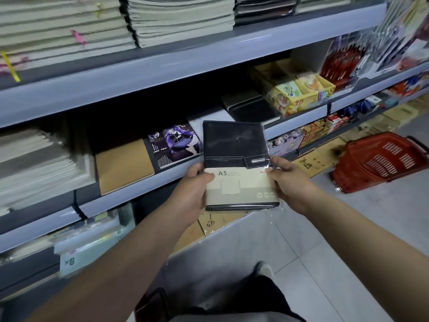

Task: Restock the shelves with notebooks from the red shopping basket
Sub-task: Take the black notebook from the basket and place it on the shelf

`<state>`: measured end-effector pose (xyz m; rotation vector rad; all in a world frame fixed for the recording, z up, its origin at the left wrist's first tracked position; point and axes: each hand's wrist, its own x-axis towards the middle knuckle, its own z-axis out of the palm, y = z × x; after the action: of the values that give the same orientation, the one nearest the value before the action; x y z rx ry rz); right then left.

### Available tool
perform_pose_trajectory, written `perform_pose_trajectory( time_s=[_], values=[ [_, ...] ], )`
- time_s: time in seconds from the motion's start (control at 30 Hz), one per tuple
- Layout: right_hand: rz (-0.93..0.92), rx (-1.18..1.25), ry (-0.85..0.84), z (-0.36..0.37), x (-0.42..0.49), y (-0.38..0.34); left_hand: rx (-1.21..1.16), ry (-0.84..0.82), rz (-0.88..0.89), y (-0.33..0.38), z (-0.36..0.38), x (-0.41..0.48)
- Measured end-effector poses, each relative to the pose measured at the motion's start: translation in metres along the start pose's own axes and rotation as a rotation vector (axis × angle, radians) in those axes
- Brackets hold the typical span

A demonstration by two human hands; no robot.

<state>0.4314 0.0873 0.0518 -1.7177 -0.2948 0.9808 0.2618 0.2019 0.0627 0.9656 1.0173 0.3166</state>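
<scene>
I hold a black A5 notebook (234, 145) in clear wrap, with a cream paper band across its lower half, in front of the middle shelf (144, 187). My left hand (192, 194) grips its left edge, thumb on the band. My right hand (292, 182) grips its right edge near the clasp. The red shopping basket (380, 163) stands on the floor to the right, tilted; its contents are hidden from here.
On the middle shelf lie a brown notebook (124, 166), a purple illustrated notebook (175, 145), and black notebooks (253, 110) further right. Stacks of pale notebooks (65, 31) fill the upper shelf. Yellow boxes (299, 94) and cardboard cartons (313, 159) sit to the right.
</scene>
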Motion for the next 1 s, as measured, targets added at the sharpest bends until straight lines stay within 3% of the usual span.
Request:
perform_pose_trajectory(
  time_s=[0.57,1.0],
  values=[
    [0.013,-0.173,-0.075,-0.076,0.163,-0.077,-0.056,0.175,0.020,0.056,0.105,0.121],
    [-0.029,-0.205,-0.195,-0.100,0.230,-0.082,-0.038,0.224,0.047,0.063,0.139,0.158]
  ],
)
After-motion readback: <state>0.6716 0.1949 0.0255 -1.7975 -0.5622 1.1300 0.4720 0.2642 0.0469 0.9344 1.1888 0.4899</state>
